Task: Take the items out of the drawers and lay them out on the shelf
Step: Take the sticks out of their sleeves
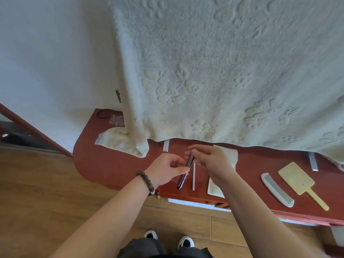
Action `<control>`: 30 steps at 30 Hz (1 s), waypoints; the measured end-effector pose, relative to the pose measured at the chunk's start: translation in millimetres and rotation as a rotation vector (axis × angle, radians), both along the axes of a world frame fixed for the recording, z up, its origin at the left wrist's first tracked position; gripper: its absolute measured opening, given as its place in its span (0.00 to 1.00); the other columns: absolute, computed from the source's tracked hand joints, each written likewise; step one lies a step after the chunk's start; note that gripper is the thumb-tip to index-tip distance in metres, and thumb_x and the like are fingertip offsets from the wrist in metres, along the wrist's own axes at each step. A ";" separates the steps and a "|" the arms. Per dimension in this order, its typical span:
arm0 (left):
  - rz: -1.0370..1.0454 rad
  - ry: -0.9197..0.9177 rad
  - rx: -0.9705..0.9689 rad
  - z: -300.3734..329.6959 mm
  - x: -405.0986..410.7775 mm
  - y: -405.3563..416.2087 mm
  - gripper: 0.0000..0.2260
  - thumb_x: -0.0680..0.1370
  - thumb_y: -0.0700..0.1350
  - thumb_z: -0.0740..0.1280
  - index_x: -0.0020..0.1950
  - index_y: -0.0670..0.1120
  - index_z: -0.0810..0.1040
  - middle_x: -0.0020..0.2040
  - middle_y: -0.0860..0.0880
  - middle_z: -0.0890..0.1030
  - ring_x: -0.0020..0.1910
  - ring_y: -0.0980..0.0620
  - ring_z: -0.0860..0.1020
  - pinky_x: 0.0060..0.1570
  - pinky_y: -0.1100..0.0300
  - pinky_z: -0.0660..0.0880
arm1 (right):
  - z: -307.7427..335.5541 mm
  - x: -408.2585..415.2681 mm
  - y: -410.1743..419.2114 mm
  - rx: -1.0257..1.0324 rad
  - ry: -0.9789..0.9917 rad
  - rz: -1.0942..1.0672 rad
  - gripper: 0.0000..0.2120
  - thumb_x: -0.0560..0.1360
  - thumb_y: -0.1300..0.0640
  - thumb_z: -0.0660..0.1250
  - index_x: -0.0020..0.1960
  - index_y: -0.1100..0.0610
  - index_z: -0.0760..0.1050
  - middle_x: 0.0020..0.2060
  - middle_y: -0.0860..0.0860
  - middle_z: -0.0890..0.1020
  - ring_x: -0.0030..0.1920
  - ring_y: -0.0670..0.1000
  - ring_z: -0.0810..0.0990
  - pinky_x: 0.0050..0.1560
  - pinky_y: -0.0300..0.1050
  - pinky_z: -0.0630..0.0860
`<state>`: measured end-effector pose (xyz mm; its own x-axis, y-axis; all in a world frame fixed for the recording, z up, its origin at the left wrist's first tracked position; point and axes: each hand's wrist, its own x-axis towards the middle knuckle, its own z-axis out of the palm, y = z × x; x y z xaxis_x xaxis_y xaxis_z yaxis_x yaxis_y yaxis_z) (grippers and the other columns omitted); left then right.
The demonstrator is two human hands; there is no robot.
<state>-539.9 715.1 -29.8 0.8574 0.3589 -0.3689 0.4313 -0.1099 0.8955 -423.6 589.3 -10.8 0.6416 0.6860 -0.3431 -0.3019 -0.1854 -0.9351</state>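
Observation:
Both hands hold one dark slim stick-like item (183,178) over the red-brown shelf (104,164). My left hand (167,169) pinches its middle with thumb and fingers. My right hand (208,159) grips its upper end. A thin pale stick (193,177) lies on the shelf just right of it. A folded white cloth (214,187) lies under my right wrist. Further right lie a white comb (277,189) and a yellow paddle-shaped mirror or brush (299,181).
A large cream towel (223,71) hangs over the back of the shelf, its corner draped on the left. A folded cloth in clear wrap (109,140) and small packets (116,120) lie far left. A white drawer edge (186,202) shows below the shelf front. Wooden floor lies below.

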 end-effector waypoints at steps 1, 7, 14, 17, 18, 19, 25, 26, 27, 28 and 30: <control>-0.004 -0.002 0.020 0.5 1.0 1.0 0.05 0.73 0.44 0.73 0.47 0.46 0.83 0.42 0.50 0.85 0.44 0.53 0.84 0.54 0.54 0.79 | 0.0 -0.6 2.7 -0.012 -0.014 -0.007 0.07 0.77 0.67 0.64 0.52 0.65 0.79 0.41 0.57 0.85 0.41 0.50 0.85 0.43 0.36 0.80; -0.209 0.175 0.229 -20.7 -29.6 -2.9 0.07 0.73 0.49 0.72 0.47 0.48 0.83 0.41 0.50 0.84 0.39 0.56 0.80 0.41 0.67 0.76 | 12.4 48.0 -1.9 0.131 0.066 -0.327 0.06 0.78 0.67 0.62 0.50 0.63 0.77 0.40 0.58 0.82 0.41 0.52 0.84 0.44 0.39 0.81; 0.001 0.129 0.139 -31.0 -26.5 0.9 0.04 0.73 0.48 0.72 0.46 0.50 0.84 0.43 0.53 0.85 0.42 0.62 0.80 0.44 0.71 0.71 | 2.1 24.9 7.5 0.066 0.076 -0.188 0.08 0.78 0.66 0.63 0.56 0.64 0.76 0.43 0.58 0.84 0.45 0.54 0.85 0.50 0.46 0.82; 0.082 0.119 0.140 -32.8 -20.1 4.6 0.05 0.72 0.48 0.73 0.45 0.49 0.84 0.42 0.54 0.84 0.44 0.60 0.80 0.44 0.67 0.75 | -3.5 14.7 16.3 0.074 0.125 -0.218 0.07 0.77 0.66 0.64 0.55 0.65 0.73 0.43 0.60 0.83 0.44 0.56 0.84 0.47 0.46 0.83; 0.113 0.122 0.124 -34.2 -18.4 6.1 0.04 0.72 0.48 0.74 0.45 0.49 0.83 0.42 0.53 0.84 0.44 0.57 0.82 0.46 0.61 0.79 | -5.5 12.0 19.1 0.062 0.123 -0.225 0.07 0.76 0.67 0.65 0.54 0.66 0.73 0.43 0.61 0.83 0.43 0.56 0.84 0.45 0.45 0.83; 0.145 0.130 0.105 -35.9 -16.4 7.7 0.04 0.71 0.47 0.74 0.44 0.49 0.83 0.41 0.52 0.84 0.44 0.54 0.82 0.47 0.55 0.81 | -8.8 10.3 21.7 0.030 0.101 -0.228 0.07 0.76 0.67 0.66 0.53 0.66 0.73 0.43 0.61 0.82 0.43 0.55 0.83 0.43 0.45 0.83; 0.216 0.206 0.300 -49.0 4.0 21.8 0.06 0.70 0.48 0.75 0.39 0.49 0.80 0.39 0.51 0.81 0.42 0.50 0.81 0.45 0.49 0.81 | -44.7 5.5 37.3 -0.303 -0.143 -0.175 0.03 0.71 0.62 0.72 0.45 0.57 0.79 0.40 0.56 0.79 0.35 0.51 0.81 0.37 0.44 0.82; 0.200 0.228 0.345 -50.8 7.2 23.8 0.07 0.70 0.49 0.74 0.38 0.48 0.79 0.39 0.51 0.81 0.41 0.49 0.81 0.45 0.51 0.81 | -50.8 3.4 39.5 -0.349 -0.181 -0.161 0.04 0.71 0.61 0.73 0.45 0.56 0.79 0.41 0.55 0.80 0.35 0.52 0.82 0.34 0.40 0.81; 0.176 0.255 0.397 -51.9 10.3 25.2 0.08 0.71 0.49 0.74 0.37 0.48 0.79 0.39 0.50 0.82 0.41 0.49 0.81 0.45 0.53 0.80 | -56.1 0.8 41.6 -0.399 -0.226 -0.141 0.04 0.71 0.61 0.73 0.45 0.56 0.79 0.41 0.54 0.81 0.35 0.52 0.82 0.32 0.37 0.79; 0.147 0.282 0.453 -52.9 12.7 26.1 0.08 0.72 0.49 0.73 0.36 0.47 0.79 0.40 0.48 0.82 0.42 0.48 0.81 0.46 0.55 0.78 | -60.8 -2.0 43.5 -0.452 -0.269 -0.114 0.04 0.71 0.60 0.72 0.45 0.56 0.79 0.41 0.53 0.81 0.35 0.53 0.82 0.30 0.35 0.77; 0.110 0.315 0.523 -55.3 16.0 27.0 0.09 0.73 0.50 0.72 0.39 0.45 0.81 0.43 0.46 0.83 0.46 0.47 0.80 0.47 0.55 0.77 | -70.2 -6.9 46.5 -0.538 -0.338 -0.057 0.04 0.71 0.59 0.72 0.45 0.56 0.79 0.41 0.51 0.80 0.35 0.53 0.83 0.33 0.37 0.77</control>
